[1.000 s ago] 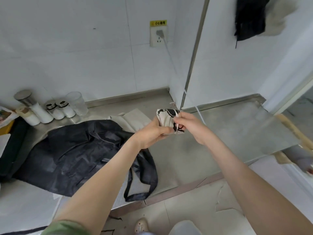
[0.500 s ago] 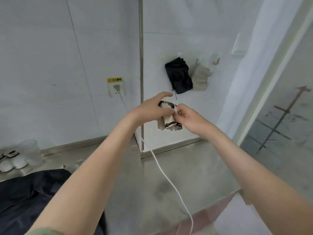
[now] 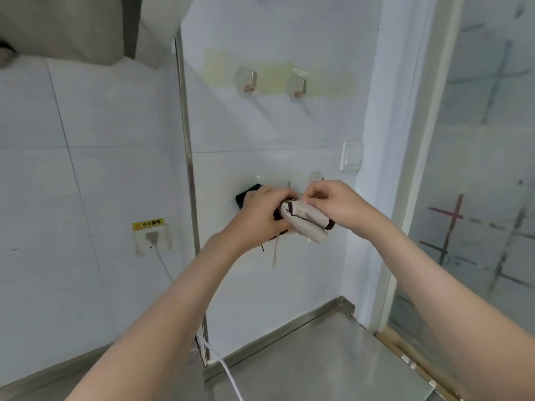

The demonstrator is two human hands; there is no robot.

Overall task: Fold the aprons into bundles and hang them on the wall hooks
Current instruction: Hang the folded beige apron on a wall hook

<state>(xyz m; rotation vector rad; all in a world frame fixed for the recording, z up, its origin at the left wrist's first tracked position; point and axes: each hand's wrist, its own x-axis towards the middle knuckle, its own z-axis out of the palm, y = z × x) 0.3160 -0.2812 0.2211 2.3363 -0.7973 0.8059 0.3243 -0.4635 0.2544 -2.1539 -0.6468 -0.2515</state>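
Note:
A beige apron bundle with dark trim (image 3: 307,219) is raised against the white wall, just below the lower row of hooks. My left hand (image 3: 262,211) grips its left end from behind. My right hand (image 3: 333,202) pinches the bundle's top edge near a lower hook (image 3: 321,178). A thin beige strap (image 3: 275,251) dangles under the bundle. A black apron bundle (image 3: 246,195) hangs on the wall, mostly hidden behind my left hand. Two bare metal hooks (image 3: 251,81) (image 3: 299,87) sit higher on the wall.
A wall socket with a yellow label (image 3: 152,237) is at the left, its white cable (image 3: 228,377) running down over the steel counter (image 3: 333,357). A light switch (image 3: 351,156) sits right of the hooks. A glass panel (image 3: 477,198) stands at right.
The view has tilted up from the counter to the wall. Both hands have carried the beige bundle up and forward to the lower hooks, now covering the hanging bundles.

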